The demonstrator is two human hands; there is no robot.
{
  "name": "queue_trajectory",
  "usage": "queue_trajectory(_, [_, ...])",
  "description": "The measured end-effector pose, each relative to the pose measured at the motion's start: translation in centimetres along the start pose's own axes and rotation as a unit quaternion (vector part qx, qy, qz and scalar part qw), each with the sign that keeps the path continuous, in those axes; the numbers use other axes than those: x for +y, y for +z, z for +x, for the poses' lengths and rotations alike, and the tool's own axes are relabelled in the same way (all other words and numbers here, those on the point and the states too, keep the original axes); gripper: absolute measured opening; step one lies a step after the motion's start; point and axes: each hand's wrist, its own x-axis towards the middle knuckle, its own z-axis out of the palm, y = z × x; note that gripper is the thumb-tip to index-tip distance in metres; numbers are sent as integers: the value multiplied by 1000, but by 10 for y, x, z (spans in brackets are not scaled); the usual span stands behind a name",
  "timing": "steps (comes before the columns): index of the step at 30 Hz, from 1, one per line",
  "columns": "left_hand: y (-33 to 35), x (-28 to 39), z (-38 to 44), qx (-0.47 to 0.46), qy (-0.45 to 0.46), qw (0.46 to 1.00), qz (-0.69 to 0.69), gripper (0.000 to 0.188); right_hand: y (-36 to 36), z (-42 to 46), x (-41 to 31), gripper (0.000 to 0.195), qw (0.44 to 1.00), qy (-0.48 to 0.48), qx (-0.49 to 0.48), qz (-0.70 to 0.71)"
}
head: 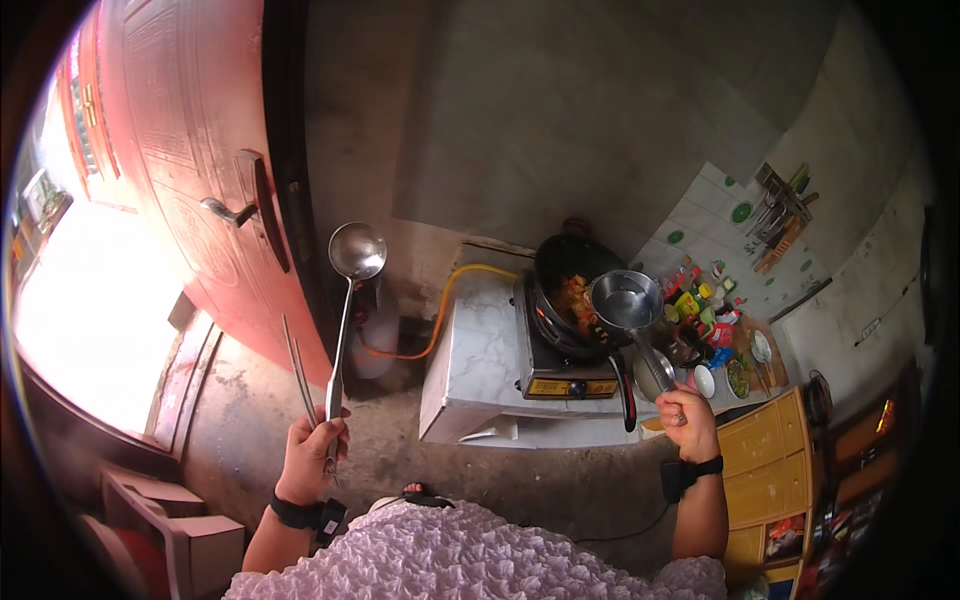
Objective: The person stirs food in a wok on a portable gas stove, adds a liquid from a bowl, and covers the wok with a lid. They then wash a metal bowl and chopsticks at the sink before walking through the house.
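My left hand (312, 450) grips a metal ladle (342, 337) with its bowl raised, along with a pair of chopsticks (300, 367). By its handle, my right hand (688, 420) holds a metal saucepan (627, 298) tilted over the right side of a black wok (551, 259). The wok sits on a gas stove (570, 384), and reddish-orange food (574, 300) lies inside it. Part of the wok and its contents is hidden behind the saucepan. Whether anything is in the saucepan is hard to tell.
A marble-patterned counter (480, 341) carries the stove, several sauce bottles (691, 300), a white bowl (703, 381) and a plate of chopped greens (738, 379). An orange gas hose (437, 322) runs to a cylinder (379, 330). A red door (202, 150) stands at left; yellow cabinets (765, 450) stand at right.
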Motion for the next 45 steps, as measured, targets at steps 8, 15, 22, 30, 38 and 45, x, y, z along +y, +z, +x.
queue_trajectory(8, [40,-17,16,-3,-7,1000,9,17,-44,26,-18,17,1000,13,9,-24])
queue_trajectory(15, [72,-41,10,36,16,999,3,17,-66,38,-33,18,998,-2,-15,-67])
queue_trajectory(22, [106,-54,-8,49,37,998,12,18,-78,47,-42,29,988,-49,-6,-144])
queue_trajectory(30, [139,-74,-34,90,55,994,21,17,-111,68,-48,52,982,-88,-26,-166])
queue_trajectory(38, [170,-93,-77,129,51,990,37,16,-144,107,-23,64,938,-191,-31,-289])
queue_trajectory(45, [177,-107,-125,178,10,984,9,15,-147,113,-7,64,953,-177,-26,-244])
